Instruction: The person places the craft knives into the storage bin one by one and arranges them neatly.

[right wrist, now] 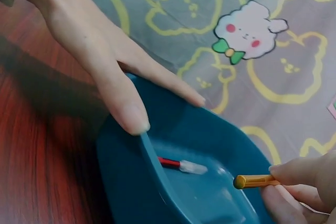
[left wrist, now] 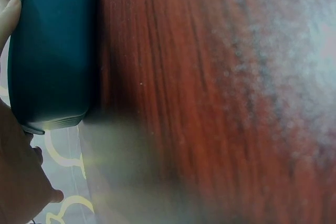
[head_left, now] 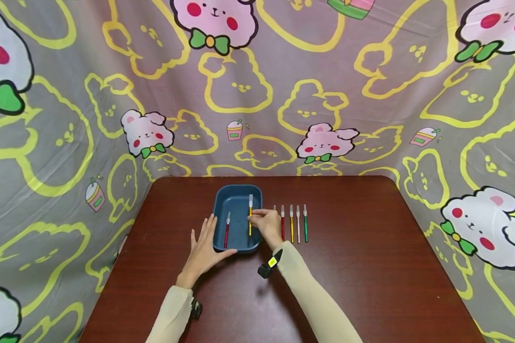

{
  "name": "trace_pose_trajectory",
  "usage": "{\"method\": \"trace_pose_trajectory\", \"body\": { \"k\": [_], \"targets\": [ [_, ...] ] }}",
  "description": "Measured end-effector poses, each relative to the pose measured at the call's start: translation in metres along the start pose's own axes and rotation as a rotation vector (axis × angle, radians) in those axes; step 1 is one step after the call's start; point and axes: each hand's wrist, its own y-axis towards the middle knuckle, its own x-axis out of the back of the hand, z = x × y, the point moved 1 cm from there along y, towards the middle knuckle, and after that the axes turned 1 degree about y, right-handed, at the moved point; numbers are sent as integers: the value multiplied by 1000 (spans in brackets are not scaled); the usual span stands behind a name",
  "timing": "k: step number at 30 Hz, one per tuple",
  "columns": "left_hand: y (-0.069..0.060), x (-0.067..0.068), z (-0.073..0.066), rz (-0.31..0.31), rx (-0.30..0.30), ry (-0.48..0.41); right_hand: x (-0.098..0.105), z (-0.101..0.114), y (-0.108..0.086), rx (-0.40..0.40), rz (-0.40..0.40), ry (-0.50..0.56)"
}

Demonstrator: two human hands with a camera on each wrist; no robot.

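Note:
A blue rectangular tray [head_left: 239,238] stands on the table. My left hand [head_left: 203,250] spans its near-left corner, fingers outstretched along the left side and thumb laid on the near rim. Over the tray's right part, my right hand [head_left: 267,226] pinches a yellow craft knife [head_left: 250,230] between thumb and fingers, its clear cap pointing away from me. In the right wrist view, the yellow handle's end sticks out from the fingertips. Inside the tray at the left lies a red craft knife [head_left: 227,233] with a clear cap.
Right of the tray, several capped craft knives lie in a row on the brown table [head_left: 360,247], among them a red one [head_left: 283,224], a white one [head_left: 298,226] and a green one [head_left: 306,226]. The leftmost is partly hidden by my right hand. Patterned cloth [head_left: 266,95] surrounds the table.

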Motion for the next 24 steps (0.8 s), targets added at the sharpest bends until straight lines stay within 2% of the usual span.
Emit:
{"method": "trace_pose_trajectory", "body": {
  "k": [6, 14, 24],
  "targets": [
    [-3, 0, 1, -8, -4, -5, -19, -2, -4, 16, 41, -143],
    [1, -1, 1, 9, -16, -14, -41, -7, -6, -35, -5, -283],
    [1, -2, 1, -13, -14, -15, -61, -16, -10, -62, -38, -440]
  ]
}}
